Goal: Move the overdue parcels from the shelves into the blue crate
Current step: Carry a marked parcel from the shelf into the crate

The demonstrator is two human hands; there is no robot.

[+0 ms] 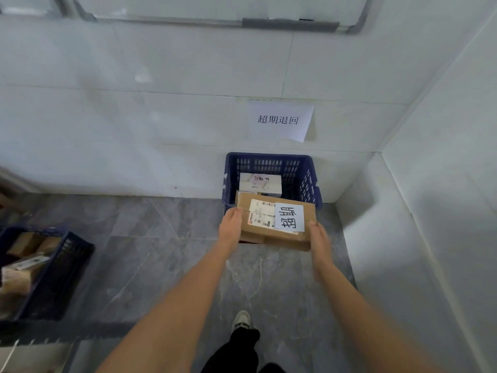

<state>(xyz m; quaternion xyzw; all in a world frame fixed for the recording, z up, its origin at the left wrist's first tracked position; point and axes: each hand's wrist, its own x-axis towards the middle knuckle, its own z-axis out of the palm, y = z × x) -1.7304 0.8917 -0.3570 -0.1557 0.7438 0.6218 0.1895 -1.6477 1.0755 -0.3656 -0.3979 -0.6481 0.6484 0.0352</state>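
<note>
I hold a brown cardboard parcel (269, 232) with a shipping label and a white paper tag between both hands, just above the near rim of the blue crate (306, 181). My left hand (230, 227) grips its left end, my right hand (318, 239) its right end. A second cardboard piece seems to lie under it. Inside the crate a white box (260, 183) rests on the bottom, with part of another parcel at its near side. The crate stands on the floor against the white wall.
A paper sign (279, 120) is taped to the wall above the crate. A second dark blue crate (64, 259) with cardboard parcels stands at the left. A white wall closes the right side. My shoe (241, 320) is on the grey tiled floor.
</note>
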